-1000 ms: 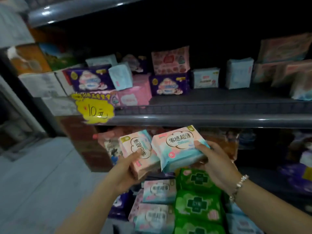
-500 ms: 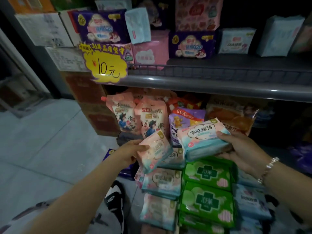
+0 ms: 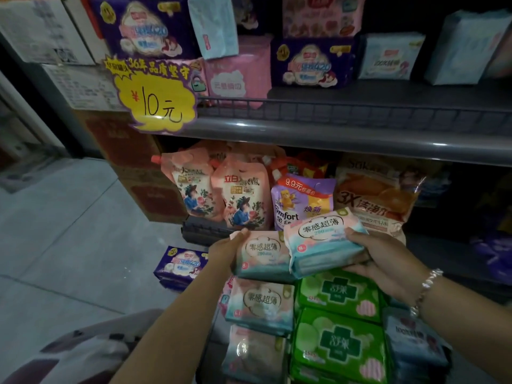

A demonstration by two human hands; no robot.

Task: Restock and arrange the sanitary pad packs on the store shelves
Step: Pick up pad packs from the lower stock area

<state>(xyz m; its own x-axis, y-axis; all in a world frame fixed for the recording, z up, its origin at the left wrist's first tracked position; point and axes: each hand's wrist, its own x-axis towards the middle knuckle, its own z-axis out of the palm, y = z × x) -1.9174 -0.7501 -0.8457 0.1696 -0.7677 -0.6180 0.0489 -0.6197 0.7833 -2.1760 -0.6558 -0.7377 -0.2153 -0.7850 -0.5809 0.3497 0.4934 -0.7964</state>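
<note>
Head view: since a second ago both hands have dropped from in front of the upper shelf rail to the low display. The left hand (image 3: 225,249), which held a pink-and-teal pack (image 3: 261,254) up in the air, now has it down at the back of the pink-and-teal column, fingers curled round its left edge. That suggests this pack is being placed in its row, one more unit stocked. The right hand (image 3: 383,254) grips a second, matching pack (image 3: 322,241) just right of the first, tilted and overlapping it, above the green packs (image 3: 336,293); it looks next to be put down.

Below the hands, the display holds the pink-and-teal column beside the green column, with blue packs (image 3: 412,342) under the right wrist. Beyond the hands sit detergent pouches (image 3: 241,198). Left of the left forearm, a purple pack (image 3: 181,266) lies on the floor.
</note>
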